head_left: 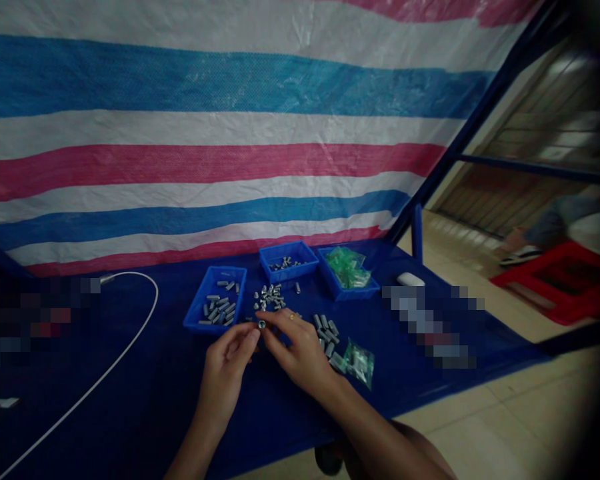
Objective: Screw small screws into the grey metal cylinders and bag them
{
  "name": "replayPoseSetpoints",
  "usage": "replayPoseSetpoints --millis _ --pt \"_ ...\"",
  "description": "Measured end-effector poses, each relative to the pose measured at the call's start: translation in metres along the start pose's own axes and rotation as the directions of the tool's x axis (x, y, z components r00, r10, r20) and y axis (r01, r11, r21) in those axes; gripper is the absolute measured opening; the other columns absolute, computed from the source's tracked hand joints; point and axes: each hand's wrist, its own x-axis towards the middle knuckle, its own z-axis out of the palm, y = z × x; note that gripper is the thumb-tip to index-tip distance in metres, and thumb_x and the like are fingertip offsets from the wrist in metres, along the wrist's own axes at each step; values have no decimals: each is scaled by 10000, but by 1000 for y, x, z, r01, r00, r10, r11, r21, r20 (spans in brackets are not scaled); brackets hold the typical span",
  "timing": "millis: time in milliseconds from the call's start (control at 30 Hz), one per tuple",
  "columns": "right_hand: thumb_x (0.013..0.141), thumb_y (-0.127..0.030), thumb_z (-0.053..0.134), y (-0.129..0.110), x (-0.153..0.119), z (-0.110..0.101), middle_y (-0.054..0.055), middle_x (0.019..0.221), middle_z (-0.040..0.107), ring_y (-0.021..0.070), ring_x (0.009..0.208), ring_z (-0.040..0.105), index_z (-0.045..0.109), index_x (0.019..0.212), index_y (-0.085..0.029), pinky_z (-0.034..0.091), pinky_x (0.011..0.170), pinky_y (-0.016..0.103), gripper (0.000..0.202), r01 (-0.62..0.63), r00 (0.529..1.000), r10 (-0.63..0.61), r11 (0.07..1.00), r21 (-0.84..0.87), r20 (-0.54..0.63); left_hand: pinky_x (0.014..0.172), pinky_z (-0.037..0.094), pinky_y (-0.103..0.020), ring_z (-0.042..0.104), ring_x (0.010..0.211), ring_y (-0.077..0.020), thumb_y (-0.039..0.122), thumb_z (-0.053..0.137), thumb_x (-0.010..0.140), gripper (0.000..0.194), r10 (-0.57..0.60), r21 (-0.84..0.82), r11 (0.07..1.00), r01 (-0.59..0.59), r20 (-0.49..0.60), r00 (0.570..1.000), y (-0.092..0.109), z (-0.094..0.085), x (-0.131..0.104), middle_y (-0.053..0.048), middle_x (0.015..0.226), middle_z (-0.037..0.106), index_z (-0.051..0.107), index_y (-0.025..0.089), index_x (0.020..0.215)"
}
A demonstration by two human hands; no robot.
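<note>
Between my two hands is a small metal cylinder point(261, 325), its round, hollow-looking end turned toward me. The thumb and fingers of my left hand point(229, 350) pinch it from the left. From the right, the thumb and forefinger of my right hand point(296, 348) close on it; a ring shows on one finger. Just beyond my fingertips lies a loose pile of small shiny metal pieces point(270, 295). Beside my right hand are several grey metal cylinders point(325, 328) and a clear greenish bag point(360, 363) with metal parts inside.
A blue tray point(193, 313) of metal cylinders, a second blue tray point(264, 263) of small parts and a third blue tray point(337, 291) of green bags stand on the blue table point(145, 393). A white cable point(130, 347) curves at left. Behind hangs a striped sheet point(205, 163).
</note>
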Motion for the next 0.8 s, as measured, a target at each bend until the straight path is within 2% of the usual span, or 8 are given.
replayPoseSetpoints --millis 233,400,633,800 --pt "870 -178 495 -3 -1 1 49 877 657 168 838 602 602 1091 -211 489 762 316 248 34 999 -34 999 15 6 547 448 -224 566 611 -141 402 657 715 305 -13 0 1000 13 -16 1000 -1 -1 2 -25 692 663 692 142 869" --pt "859 -197 522 -4 -2 -1 50 893 664 171 847 604 611 1079 -217 486 778 321 239 33 999 -35 998 57 25 558 450 -222 562 602 -135 388 673 706 289 9 -7 1000 -8 12 1000 -1 -3 3 -15 675 651 694 141 854" --pt "837 -95 472 -5 1 -4 14 903 658 136 831 610 604 1098 -230 482 771 281 322 -105 992 83 963 247 100 552 468 -229 599 622 -155 406 649 735 292 38 47 998 -36 -46 998 -4 -3 3 -27 688 668 692 144 856" --pt "857 -145 499 3 1 -1 3 855 653 122 795 611 610 1067 -204 476 719 248 246 -232 971 197 919 320 137 614 497 -250 638 732 -189 391 617 773 251 101 130 987 -95 -35 994 -12 -1 2 -50 798 691 685 168 865"
